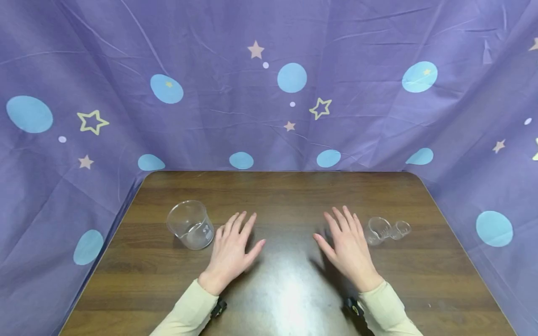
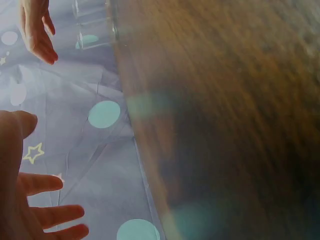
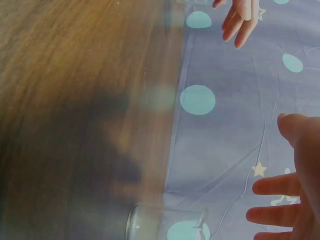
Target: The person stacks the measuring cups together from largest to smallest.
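Observation:
A large clear glass beaker (image 1: pixel 195 233) with white markings stands upright on the left of the table. Just right of it is my left hand (image 1: pixel 229 252), fingers spread and holding nothing. My right hand (image 1: pixel 349 249) is likewise spread, with its shadow on the wood below. Right of that hand stand a smaller glass beaker (image 1: pixel 378 232) and a tiny one (image 1: pixel 401 229), side by side; whether they touch I cannot tell. In the right wrist view, a glass beaker (image 3: pixel 165 222) shows at the bottom edge, below my right fingers (image 3: pixel 274 186).
The brown wooden table (image 1: pixel 290 200) has rounded far corners. A purple curtain (image 1: pixel 218 60) with blue dots and stars hangs behind it and along both sides. Bright glare lies on the tabletop near its front middle, between the forearms.

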The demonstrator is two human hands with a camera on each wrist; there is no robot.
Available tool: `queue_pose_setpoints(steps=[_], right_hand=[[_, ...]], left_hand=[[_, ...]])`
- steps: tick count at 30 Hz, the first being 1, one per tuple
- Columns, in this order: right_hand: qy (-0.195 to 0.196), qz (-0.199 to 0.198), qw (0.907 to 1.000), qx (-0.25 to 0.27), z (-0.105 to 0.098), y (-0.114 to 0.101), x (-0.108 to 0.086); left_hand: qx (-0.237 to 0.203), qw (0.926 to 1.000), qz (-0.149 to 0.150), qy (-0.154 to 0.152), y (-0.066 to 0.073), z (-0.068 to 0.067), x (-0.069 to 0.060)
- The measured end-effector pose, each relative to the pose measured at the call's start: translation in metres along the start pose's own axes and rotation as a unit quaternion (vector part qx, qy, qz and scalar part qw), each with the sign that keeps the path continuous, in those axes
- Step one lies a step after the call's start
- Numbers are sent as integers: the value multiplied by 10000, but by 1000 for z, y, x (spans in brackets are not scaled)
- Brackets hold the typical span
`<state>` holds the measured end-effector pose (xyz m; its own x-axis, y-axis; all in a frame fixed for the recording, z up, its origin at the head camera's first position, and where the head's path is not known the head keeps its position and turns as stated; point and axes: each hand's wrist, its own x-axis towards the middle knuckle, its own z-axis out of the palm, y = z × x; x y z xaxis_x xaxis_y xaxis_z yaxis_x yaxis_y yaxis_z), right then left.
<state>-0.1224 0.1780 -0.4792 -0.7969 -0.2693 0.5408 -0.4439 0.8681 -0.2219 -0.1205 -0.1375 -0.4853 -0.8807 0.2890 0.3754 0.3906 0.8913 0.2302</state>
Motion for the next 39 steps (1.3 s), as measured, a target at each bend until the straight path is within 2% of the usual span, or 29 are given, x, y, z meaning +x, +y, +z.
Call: queue_pose_setpoints(steps=[7,12,15,21,29,34,39], right_hand=[[122,-333,9992,155,-2,-6,8],[2,-435,9990,138,-2,-14,14],[-62,-501,9986,128,0,-19,18],[-106,-744,9970,170,5,-33,28],[-178,-1005,9947,108,13,-52,40],[-333,-1090,9935,62,18,-64,48],[-304,-1344,9905,29,24,-79,61]], left_hand=[[-214,9962,378,754,-1,0,-4],[-401,9883,699,1298,-3,-1,-6],[-568,9832,773,1551,-5,-5,-8],[-838,9732,726,2015,-8,-17,-11],[-856,9495,798,2911,-18,-38,-5],[-827,9441,529,3148,-34,-53,-5],[-847,9351,142,3439,-57,-67,-8]])
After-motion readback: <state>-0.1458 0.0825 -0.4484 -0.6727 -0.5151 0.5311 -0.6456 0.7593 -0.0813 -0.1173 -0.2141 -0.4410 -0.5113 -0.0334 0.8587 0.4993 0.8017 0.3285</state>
